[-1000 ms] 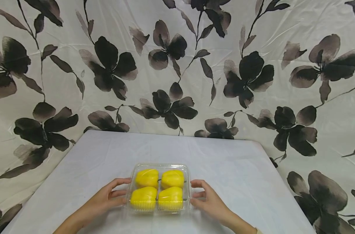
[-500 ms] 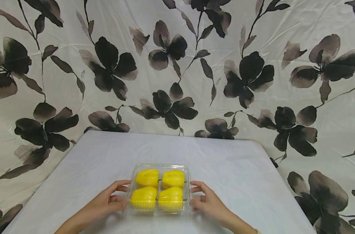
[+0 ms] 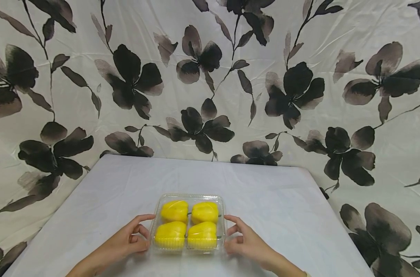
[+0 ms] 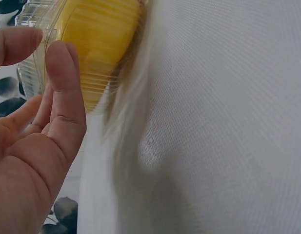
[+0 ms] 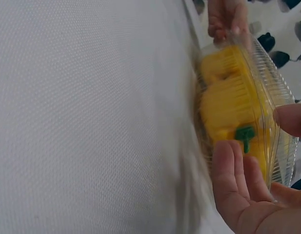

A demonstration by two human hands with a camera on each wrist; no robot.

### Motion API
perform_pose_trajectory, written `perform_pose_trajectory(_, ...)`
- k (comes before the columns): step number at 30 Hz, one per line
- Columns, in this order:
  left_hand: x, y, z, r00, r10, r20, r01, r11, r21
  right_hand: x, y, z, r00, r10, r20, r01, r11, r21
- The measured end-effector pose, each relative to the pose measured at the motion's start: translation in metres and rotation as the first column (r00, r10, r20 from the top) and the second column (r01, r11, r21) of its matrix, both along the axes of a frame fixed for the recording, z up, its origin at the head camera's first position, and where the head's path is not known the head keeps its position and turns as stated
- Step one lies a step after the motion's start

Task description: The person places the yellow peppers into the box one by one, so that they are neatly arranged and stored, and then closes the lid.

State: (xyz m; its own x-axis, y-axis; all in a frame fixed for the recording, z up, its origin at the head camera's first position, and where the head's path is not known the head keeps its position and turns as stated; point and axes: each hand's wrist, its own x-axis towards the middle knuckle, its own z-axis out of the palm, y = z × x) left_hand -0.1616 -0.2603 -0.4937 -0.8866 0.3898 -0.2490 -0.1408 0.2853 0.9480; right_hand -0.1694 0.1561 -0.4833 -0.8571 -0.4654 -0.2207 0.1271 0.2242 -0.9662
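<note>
A clear plastic clamshell box (image 3: 190, 196) with a ridged rim rests on the white table, its lid down over several yellow bell peppers (image 3: 201, 232). My left hand (image 3: 124, 239) is at the box's left side, index fingertip against the rim and the other fingers bent below. On the opposite side, my right hand (image 3: 249, 240) mirrors it. Both wrist views show the box's edge between thumb and fingers of each hand, fingertips right at the plastic. A green stem (image 5: 245, 132) shows through the wall in the right wrist view.
The table (image 3: 265, 192) is covered in white cloth and ends at a straight far edge. Behind it hangs a pale curtain (image 3: 251, 92) printed with dark flowers, which also runs down both sides.
The box stays in place. Fingers of both hands have shifted slightly along its sides; the middle fingers and thumbs are drawn in more, while the index fingers stay at the rim.
</note>
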Motion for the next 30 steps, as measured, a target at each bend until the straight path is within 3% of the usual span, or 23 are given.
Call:
perform_pose_trajectory(7, 0.0000, 0.0011, 0.0011, 1.000, -0.011, 0.004, 0.011, 1.000, 0.004, -0.0010, 0.0027, 0.0007, 0.999, 0.045, -0.028, -0.045, 0.999, 0.019)
perform_pose_trajectory(15, -0.0004, 0.0015, 0.0014, 0.998, -0.064, -0.001, 0.064, 0.997, 0.049, -0.0002, 0.0020, -0.0010, 0.999, 0.048, 0.012, -0.048, 0.999, -0.022)
perform_pose_trajectory(24, 0.0005, 0.0033, -0.0004, 0.998, -0.061, 0.013, 0.061, 0.998, 0.024, -0.0007, 0.0005, -0.0026, 0.999, 0.048, 0.010, -0.048, 0.999, -0.018)
perform_pose_trajectory(30, 0.0005, 0.0044, 0.0005, 0.997, -0.077, 0.018, 0.076, 0.996, 0.053, -0.0014, -0.0016, -0.0063, 0.999, 0.043, 0.019, -0.043, 0.999, -0.027)
